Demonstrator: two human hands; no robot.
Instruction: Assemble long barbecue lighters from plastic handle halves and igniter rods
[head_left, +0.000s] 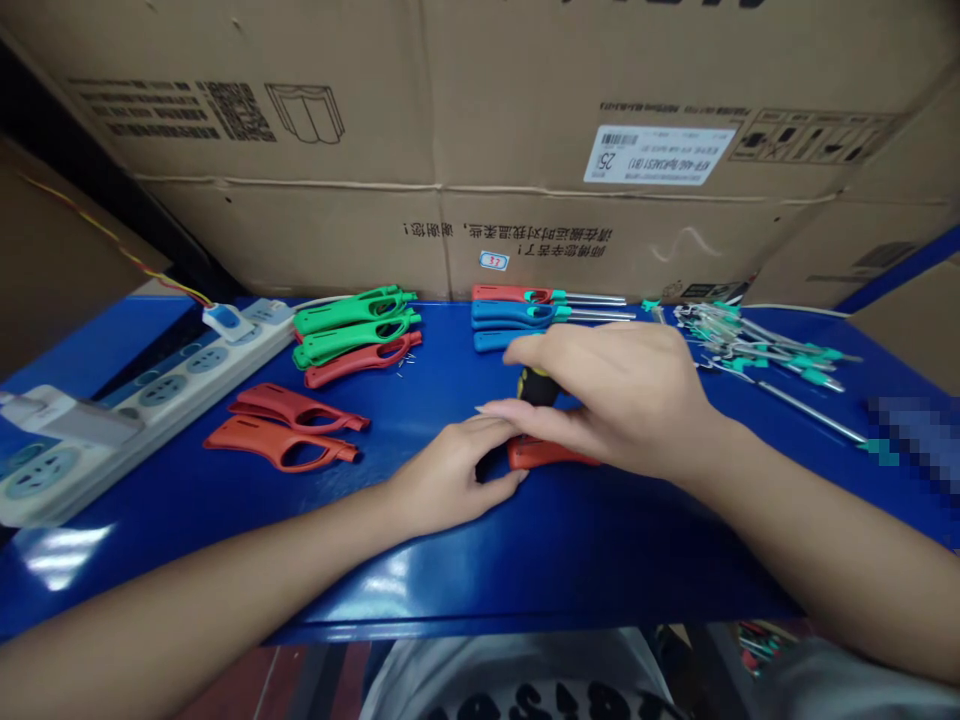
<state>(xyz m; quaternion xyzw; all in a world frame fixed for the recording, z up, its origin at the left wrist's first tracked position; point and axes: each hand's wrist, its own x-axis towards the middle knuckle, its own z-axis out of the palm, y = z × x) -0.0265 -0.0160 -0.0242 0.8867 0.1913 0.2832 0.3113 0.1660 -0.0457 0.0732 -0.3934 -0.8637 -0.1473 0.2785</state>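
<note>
- Brown cardboard (517, 90), printed with upside-down text, makes the back wall across the top of the frame.
- Blue surface (420, 575), smooth and shiny, carries all the things through the middle of the frame.
- White power strip (172, 400) lies slanting at the left edge.
- Right hand (630, 390), right of centre, has its fingers closed around a tool; they are above the casing, and this hand covers the casing's right part.
- Left hand (442, 480), at the centre, has thumb and forefinger curved apart, reaching to the left end of the same casing; how firmly they press I cannot tell.
- Loose metal rods (739, 345) with teal ends lie in a pile at the right.
- Green casings (330, 348) are stacked left of centre; two red-orange casings (259, 437) lie nearer, to their lower left.
- Blue-handled pieces (510, 314) with metal rods lie in a row behind the right hand, a red one among them.
- Orange casing (551, 455), just right of centre, lies flat under the right hand, its long axis nearly left to right; both hands are close to it.
- Black-and-yellow tool handle (536, 387) stands over the casing's left part; its tip is hidden.
- Tiny silver bits (409, 360) are scattered beside the stack.
</note>
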